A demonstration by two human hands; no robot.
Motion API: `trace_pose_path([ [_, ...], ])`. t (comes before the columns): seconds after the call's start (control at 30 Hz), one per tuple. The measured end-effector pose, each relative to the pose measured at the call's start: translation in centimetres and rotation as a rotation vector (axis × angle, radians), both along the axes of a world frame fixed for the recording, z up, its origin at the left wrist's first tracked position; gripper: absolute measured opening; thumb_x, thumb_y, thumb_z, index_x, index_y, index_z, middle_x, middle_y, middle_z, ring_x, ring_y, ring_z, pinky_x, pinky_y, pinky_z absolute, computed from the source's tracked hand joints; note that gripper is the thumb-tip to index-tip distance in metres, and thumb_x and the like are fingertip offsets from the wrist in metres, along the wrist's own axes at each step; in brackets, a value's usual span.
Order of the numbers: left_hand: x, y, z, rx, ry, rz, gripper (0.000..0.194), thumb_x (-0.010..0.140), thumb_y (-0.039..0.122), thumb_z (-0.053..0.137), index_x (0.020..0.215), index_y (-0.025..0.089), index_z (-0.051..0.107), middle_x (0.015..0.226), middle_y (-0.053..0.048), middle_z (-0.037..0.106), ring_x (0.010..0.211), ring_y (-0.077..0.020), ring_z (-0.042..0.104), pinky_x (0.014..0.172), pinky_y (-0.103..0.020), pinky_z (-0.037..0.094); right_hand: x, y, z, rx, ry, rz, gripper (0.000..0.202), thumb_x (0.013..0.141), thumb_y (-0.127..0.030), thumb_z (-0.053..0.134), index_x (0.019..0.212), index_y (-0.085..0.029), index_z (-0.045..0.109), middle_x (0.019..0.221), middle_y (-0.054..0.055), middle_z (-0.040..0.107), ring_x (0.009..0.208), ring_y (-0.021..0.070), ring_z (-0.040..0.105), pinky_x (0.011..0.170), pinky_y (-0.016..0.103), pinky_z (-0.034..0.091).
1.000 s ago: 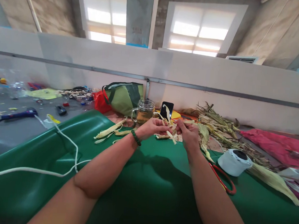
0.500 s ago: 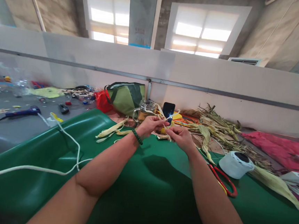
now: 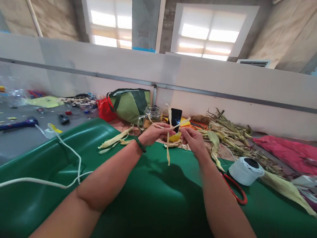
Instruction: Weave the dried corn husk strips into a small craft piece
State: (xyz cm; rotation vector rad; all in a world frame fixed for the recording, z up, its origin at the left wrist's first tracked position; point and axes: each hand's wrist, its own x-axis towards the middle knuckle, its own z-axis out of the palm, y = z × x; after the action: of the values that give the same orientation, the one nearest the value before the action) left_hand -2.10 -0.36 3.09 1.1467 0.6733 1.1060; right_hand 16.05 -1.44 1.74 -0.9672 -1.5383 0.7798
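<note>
Pale corn husk strips (image 3: 168, 149) cross over one another in front of my chest, one hanging down and others pointing up and out to the sides. My left hand (image 3: 155, 133), with a dark green bead bracelet (image 3: 140, 145) on its wrist, pinches them near the crossing. Closed at the fingertips, my right hand (image 3: 192, 138) meets the strip on the right side; its exact grip is small and partly hidden. Behind the strips stands a phone (image 3: 176, 117), propped upright, with a yellow object (image 3: 175, 136) below it. A glass mug (image 3: 152, 114) is just left of the phone.
A green mat (image 3: 141, 191) covers the table. Loose husks (image 3: 117, 137) lie left; dried husks (image 3: 229, 134), a white spool (image 3: 245, 171) and red-handled scissors (image 3: 240, 194) lie right. A white cable (image 3: 36, 179) crosses the mat. A glue gun (image 3: 22, 122) and green bag (image 3: 133, 104) sit farther back.
My right hand has released the lower strip and shifted up to the right-hand one. The strips now spread into a clearer cross, one hanging free. The view has turned slightly right.
</note>
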Motion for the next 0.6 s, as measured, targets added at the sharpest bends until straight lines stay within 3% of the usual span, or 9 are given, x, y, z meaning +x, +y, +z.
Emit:
trace_pose_path([
  [0.1,0.7,-0.6,-0.3,0.037,0.108,-0.094,0.043,0.051,0.032,0.088,0.081,0.009,0.069,0.075,-0.007,0.072,0.071,-0.0148,0.068,0.073,-0.027,0.053,-1.0,-0.2,-0.2,0.090,0.021,-0.060,0.044,0.064,-0.062,0.067,0.059,-0.019,0.058,0.047,-0.004,0.048,0.042,0.0084,0.040,0.044,0.024,0.034],
  [0.3,1.1,-1.0,-0.3,0.184,0.260,-0.025,0.040,0.055,0.040,0.085,0.074,0.008,0.069,0.068,-0.004,0.070,0.062,-0.0109,0.063,0.064,-0.022,0.051,-1.1,-1.0,-0.1,0.220,0.029,-0.224,0.037,0.068,-0.047,0.068,0.048,-0.019,0.054,0.044,-0.004,0.045,0.045,0.0085,0.036,0.045,0.025,0.031],
  [0.37,1.0,-0.9,-0.2,0.193,0.262,-0.012,0.042,0.054,0.041,0.085,0.074,0.008,0.069,0.067,-0.005,0.070,0.062,-0.0115,0.063,0.065,-0.024,0.052,-0.6,-0.5,-0.2,0.172,0.108,-0.258,0.037,0.067,-0.047,0.069,0.048,-0.019,0.054,0.044,-0.003,0.047,0.044,0.0083,0.037,0.044,0.024,0.030],
  [0.5,0.6,-0.1,-0.5,0.210,0.280,0.048,0.038,0.054,0.037,0.084,0.071,0.008,0.068,0.064,-0.005,0.068,0.060,-0.0119,0.062,0.065,-0.024,0.052,0.5,0.2,-0.4,-0.025,0.098,-0.158,0.043,0.065,-0.057,0.067,0.051,-0.018,0.059,0.044,-0.001,0.051,0.037,0.0082,0.038,0.038,0.024,0.028],
  [0.6,0.7,0.4,-1.0,0.307,0.385,0.095,0.025,0.059,0.028,0.080,0.069,0.008,0.069,0.063,-0.003,0.067,0.059,-0.0101,0.058,0.061,-0.021,0.047,0.5,-0.1,-0.5,0.051,0.033,-0.210,0.046,0.073,-0.059,0.062,0.052,-0.018,0.060,0.041,-0.003,0.047,0.035,0.0085,0.037,0.039,0.025,0.029],
])
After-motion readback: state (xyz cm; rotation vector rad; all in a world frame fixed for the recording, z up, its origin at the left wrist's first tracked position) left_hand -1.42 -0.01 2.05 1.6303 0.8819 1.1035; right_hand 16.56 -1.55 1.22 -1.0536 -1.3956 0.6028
